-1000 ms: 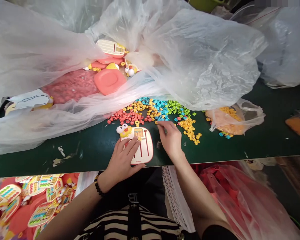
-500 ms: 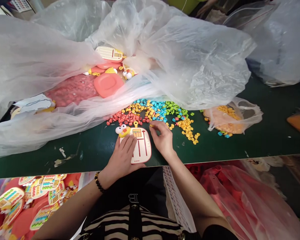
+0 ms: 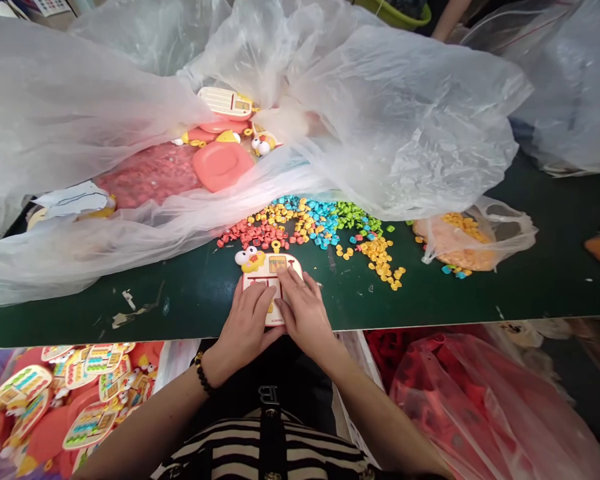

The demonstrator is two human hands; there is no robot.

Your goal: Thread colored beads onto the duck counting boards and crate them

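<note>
A cream toy board (image 3: 261, 272) with red slots, a red rim and a yellow big-eyed duck head (image 3: 250, 259) lies at the front edge of the green table. My left hand (image 3: 247, 313) is closed on its lower left side, fingers across the face and thumb along the bottom edge. Over the right side is my right hand (image 3: 304, 310), its fingers on the board's face and its thumb beside a small yellow bead (image 3: 270, 307). Part of the slots is hidden under both hands. Just beyond lie loose red beads (image 3: 255, 235) and yellow beads (image 3: 380, 259).
Blue beads (image 3: 325, 223) and green beads (image 3: 355, 215) lie farther back. Large clear plastic bags (image 3: 405, 127) cover the rear, with toy parts inside the left one. A small bag (image 3: 455, 247) sits at right. Filled toy boards (image 3: 93, 393) are heaped below left; a red-filled bag (image 3: 460, 393) is below right.
My right hand has moved left from beside the toy board onto its face. A yellow bead now shows on the board by its thumb. My left hand has slid slightly lower.
</note>
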